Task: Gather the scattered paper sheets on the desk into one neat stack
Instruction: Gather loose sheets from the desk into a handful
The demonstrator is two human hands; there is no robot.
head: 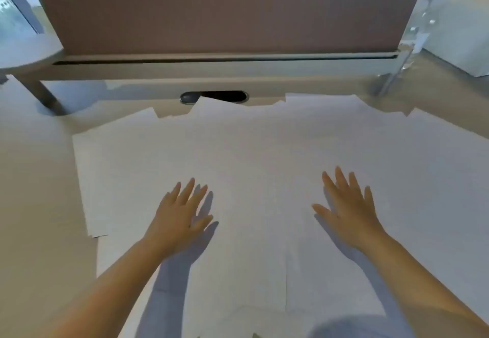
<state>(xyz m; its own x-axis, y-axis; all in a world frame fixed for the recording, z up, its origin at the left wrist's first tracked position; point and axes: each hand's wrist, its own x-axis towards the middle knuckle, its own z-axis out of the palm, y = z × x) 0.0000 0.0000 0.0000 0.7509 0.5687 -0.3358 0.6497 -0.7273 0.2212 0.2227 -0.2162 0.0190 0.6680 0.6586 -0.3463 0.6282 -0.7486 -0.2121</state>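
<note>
Both hands out flat, palms down, fingers spread, nothing gripped. Left hand (182, 213) and right hand (346, 205) sit well apart w/ a bare stretch of paper between them. Shadows fall just beside each hand on the paper; can't tell if palms are touching the sheets or hovering just above.

Paper sheets (264, 147) are white, blank-looking, spread loose and overlapping under and all round both hands — not stacked. Edges are ragged on the far side ahead of the fingertips, corners poking out at diff angles. Left of the left hand the sheets end in a stepped edge, several layers showing. Right of the right hand they run out of frame. Near the forearms a seam between two sheets runs toward the person.

Surface (37, 179) is light beige, bare to the left of the left hand. Ahead of both hands, past the far paper edge: oval cable port (214, 97), one sheet corner overlapping its rim. Beyond that, a brownish divider panel (225, 7) stands upright along the surface's back edge.
</note>
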